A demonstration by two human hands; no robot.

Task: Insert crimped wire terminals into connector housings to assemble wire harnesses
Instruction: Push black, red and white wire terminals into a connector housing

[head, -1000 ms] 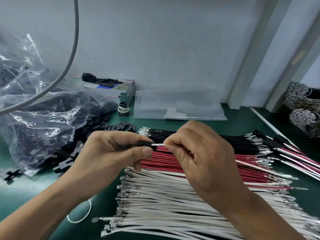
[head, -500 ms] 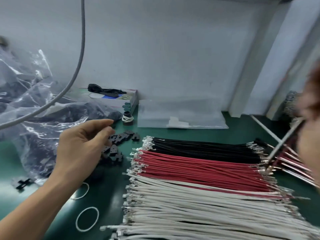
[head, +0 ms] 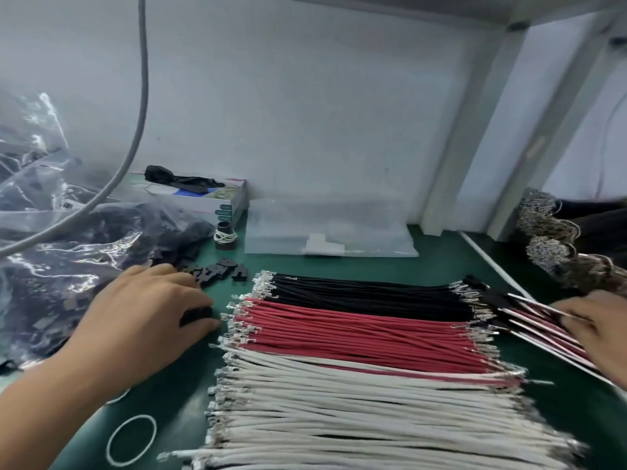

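Left hand [head: 149, 317] is down on the green worktop [head: 441, 266] at the near edge of the loose black connector housings [head: 217, 271], fingers curled over one dark housing [head: 198, 315] by the fingertips; looks like picking the next housing. Whether the grip has actually closed on it, cannot tell. Right hand [head: 593, 329] is at the far right, resting on the finished harnesses [head: 529, 317] laid slanted there; blurred, so its grip is unclear too.

Crimped wires lie sorted in rows between the hands: black wires [head: 366, 296] far, red wires [head: 359, 337] middle, white wires [head: 356, 412] near, terminals to the left, probably for quick picking. Bag of housings [head: 68, 252] sits left. Rubber band [head: 130, 439] near left.
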